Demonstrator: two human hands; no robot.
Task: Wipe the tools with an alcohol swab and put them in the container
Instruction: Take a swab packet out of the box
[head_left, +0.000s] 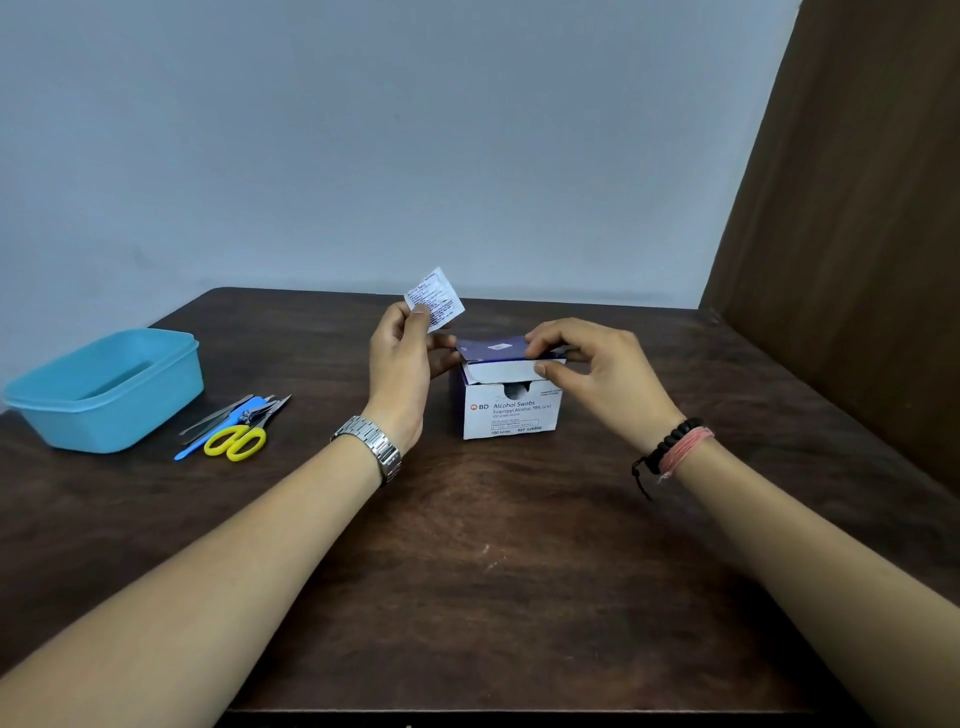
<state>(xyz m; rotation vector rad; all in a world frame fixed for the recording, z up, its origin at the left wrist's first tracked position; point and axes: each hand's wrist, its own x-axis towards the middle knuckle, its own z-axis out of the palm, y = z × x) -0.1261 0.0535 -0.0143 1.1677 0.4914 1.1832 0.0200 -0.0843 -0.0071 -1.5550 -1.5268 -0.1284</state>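
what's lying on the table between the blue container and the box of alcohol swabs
In the head view, a small pile of tools lies between the blue container and the swab box, close beside the container: yellow-handled scissors, tweezers, nail clippers, a blue-handled tool.

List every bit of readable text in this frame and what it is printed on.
"BD", "Alcohol Swabs", "Isopropyl Alcohol 70%", "100 units": front of the swab box.
Smaller lines and REF number there: blurred.
Swab packet in the left hand: print unreadable.
Box lid sticker: unreadable.
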